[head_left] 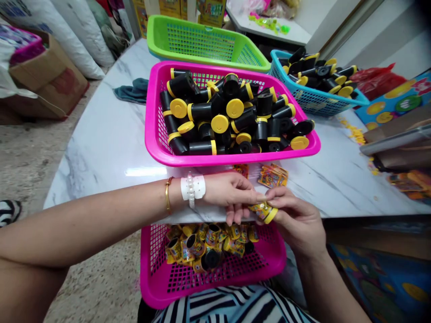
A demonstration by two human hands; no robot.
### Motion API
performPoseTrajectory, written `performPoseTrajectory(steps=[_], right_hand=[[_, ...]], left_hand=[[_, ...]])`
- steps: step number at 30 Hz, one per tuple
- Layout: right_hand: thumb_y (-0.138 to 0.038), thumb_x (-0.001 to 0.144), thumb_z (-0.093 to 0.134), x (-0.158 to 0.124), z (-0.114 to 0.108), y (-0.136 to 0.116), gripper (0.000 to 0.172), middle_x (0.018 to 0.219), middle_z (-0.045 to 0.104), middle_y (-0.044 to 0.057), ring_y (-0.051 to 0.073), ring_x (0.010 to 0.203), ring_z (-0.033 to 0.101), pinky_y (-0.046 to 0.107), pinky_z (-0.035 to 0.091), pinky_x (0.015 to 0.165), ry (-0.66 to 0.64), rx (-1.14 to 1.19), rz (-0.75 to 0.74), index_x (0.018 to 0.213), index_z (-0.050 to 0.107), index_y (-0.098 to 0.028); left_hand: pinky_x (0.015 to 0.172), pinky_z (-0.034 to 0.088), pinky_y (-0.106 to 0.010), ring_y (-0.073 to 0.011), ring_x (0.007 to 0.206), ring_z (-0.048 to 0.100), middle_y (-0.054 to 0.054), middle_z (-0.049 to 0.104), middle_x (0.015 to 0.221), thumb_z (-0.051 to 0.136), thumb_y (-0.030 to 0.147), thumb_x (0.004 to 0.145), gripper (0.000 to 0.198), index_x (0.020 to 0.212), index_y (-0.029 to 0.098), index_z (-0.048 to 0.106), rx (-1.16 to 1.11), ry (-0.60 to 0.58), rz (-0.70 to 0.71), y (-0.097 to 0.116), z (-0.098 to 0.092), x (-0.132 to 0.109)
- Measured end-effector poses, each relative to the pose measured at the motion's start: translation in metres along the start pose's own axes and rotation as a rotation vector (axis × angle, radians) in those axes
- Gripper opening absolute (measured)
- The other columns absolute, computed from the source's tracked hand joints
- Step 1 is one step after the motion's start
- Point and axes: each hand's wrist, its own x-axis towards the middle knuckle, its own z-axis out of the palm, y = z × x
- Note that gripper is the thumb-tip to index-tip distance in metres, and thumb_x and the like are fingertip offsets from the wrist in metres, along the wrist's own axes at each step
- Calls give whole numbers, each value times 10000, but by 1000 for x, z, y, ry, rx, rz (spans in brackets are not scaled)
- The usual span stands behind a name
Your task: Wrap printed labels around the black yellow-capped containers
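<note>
Right hand [301, 219] holds a container [264, 210], left hand [232, 190] seemingly touching it.

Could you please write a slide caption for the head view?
Left hand and right hand meet at a printed tub, a pink basket of similar tubs below.

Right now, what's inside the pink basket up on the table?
The pink basket holds a jumble of black containers with yellow lids, lying every which way. The top ones hide most of those underneath, and the basket's floor is covered.
</note>
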Motion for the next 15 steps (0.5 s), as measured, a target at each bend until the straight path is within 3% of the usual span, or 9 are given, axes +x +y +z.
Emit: performPoseTrajectory(steps=[4,8,11,13,15], right_hand=[[-228,791,844,-2,0,2,139,912,696,36,171,856,686,314,602,748,54,-75,-69,899,824,-313],[-248,813,823,-3,6,2,84,961,710,35,170,825,707,287,622,664,95,-41,-4,879,818,-300],[-307,872,764,-3,15,2,167,1024,741,39,153,677,711,285,629,549,167,6,113,1036,791,-293],[-328,879,757,-3,21,2,268,1010,755,34,138,602,699,301,644,560,243,6,140,1143,754,-287],[-315,837,799,-4,25,1,295,1031,742,35,135,624,708,306,657,616,301,-55,93,1126,763,-273]], left_hand=[[538,526,-225,-99,549,638,0,698,699,792,375,853,289,878,147,616,-31,22,73,-4,6,1],[565,500,-220,-83,550,613,7,705,691,760,252,873,224,899,164,556,-51,96,187,-7,13,2],[540,476,-208,-79,520,589,32,670,649,792,258,833,266,876,167,546,-21,228,211,-7,16,4],[520,458,-196,-69,487,559,61,636,614,806,262,812,280,875,169,549,2,345,211,-7,18,5],[503,442,-184,-62,461,537,81,613,579,804,245,807,277,883,172,548,2,417,204,-7,21,5]])
